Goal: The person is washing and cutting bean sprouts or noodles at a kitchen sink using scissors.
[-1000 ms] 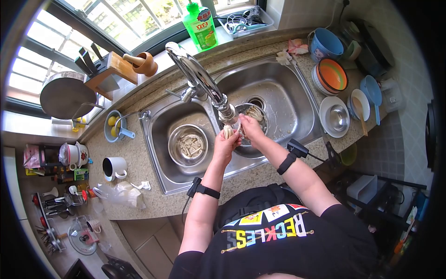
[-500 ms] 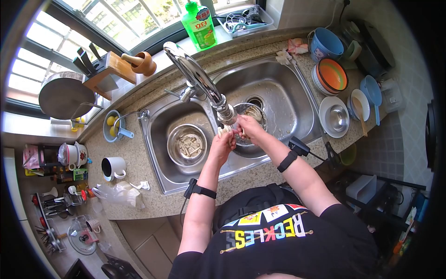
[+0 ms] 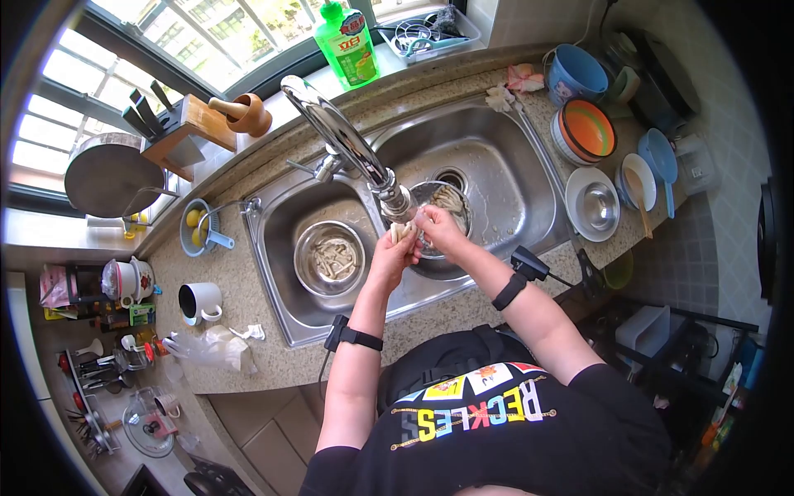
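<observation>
My left hand point(image 3: 392, 258) is closed on a pale, finger-long piece of food point(image 3: 403, 231), just below the faucet spout point(image 3: 398, 204). Beside it, my right hand point(image 3: 441, 232) pinches its fingers together near the same piece; what lies between them is too small to make out. Partly hidden behind my right hand, a metal bowl point(image 3: 469, 219) in the right basin contains several beige-grey, long pieces point(image 3: 449, 198). The steel bowl point(image 3: 302, 269) in the left basin contains more pale, slender pieces point(image 3: 336, 259). Their exact kind does not show.
A double sink point(image 3: 285, 329) surrounds the bowls. Green detergent point(image 3: 351, 54) and a knife block point(image 3: 188, 132) stand by the window. Stacked bowls point(image 3: 589, 131) and a white dish point(image 3: 573, 207) line the right counter. A mug point(image 3: 201, 302) and plastic bag point(image 3: 217, 350) lie left.
The view has shifted slightly. My right hand's fingers have drawn a little away from the spout, while my left hand keeps its hold on the pale piece.
</observation>
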`<state>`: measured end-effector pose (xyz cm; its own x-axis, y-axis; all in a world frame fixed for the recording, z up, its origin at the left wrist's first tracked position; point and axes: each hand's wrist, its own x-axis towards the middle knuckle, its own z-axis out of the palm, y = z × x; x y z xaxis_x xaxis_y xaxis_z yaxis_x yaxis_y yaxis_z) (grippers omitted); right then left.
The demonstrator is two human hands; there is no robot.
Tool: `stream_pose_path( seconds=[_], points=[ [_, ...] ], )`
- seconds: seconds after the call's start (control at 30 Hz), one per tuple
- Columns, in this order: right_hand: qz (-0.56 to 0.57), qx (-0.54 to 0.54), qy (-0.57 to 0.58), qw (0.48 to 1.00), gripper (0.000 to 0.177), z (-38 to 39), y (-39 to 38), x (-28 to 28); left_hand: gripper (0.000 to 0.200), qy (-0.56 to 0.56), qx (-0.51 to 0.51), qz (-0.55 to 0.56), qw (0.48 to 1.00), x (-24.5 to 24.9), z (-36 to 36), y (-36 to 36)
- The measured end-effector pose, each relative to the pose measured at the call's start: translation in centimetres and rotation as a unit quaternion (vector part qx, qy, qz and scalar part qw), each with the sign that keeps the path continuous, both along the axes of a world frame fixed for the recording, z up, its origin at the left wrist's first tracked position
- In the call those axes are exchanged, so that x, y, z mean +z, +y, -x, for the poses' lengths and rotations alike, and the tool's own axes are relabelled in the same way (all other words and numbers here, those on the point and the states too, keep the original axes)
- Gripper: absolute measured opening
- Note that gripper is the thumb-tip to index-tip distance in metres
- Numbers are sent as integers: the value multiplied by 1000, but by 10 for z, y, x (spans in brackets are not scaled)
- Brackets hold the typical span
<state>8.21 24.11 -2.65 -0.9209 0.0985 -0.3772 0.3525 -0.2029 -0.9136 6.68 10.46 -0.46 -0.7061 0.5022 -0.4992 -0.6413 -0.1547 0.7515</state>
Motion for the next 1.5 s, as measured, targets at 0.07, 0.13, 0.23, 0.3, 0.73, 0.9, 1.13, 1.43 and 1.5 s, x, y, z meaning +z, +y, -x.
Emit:
stream_pose_path(
  seconds=[0.07, 0.13, 0.23, 0.3, 0.73, 0.9, 1.13, 1.43, 1.5],
  points=[
    [14, -21, -9, 1000, 16, -2, -6, -4, 11, -11, -10, -16, 1000, -3, -1, -1],
    [30, -5, -14, 999, 17, -5, -10, 0, 14, -8, -13, -18, 1000, -7, -1, 0],
    [27, 15, 16, 999, 18, -7, -10, 11, 17, 9, -31, 19, 999, -5, -3, -2],
    [-2, 25, 37, 999, 18, -4, -9, -1, 15, -6, -16, 15, 1000, 2, -3, -1],
    [103, -88, -12, 991, 17, 1, -8, -9, 23, -1, 3, 45, 999, -2, -2, -1],
    [156, -32, -101, 982, 18, 2, 13, 5, 30, -30, -44, -36, 998, -2, 1, -12],
    [181, 74, -27, 980, 21, -1, 15, 15, 32, -125, -140, -71, 980, 9, 7, -9],
    [128, 34, -35, 991, 14, 3, 17, 3, 23, -48, -109, 17, 993, 7, 13, -3],
    [142, -20, -25, 989, 11, 4, 19, 2, 22, -53, -96, 26, 994, 2, 17, -4]
  ],
)
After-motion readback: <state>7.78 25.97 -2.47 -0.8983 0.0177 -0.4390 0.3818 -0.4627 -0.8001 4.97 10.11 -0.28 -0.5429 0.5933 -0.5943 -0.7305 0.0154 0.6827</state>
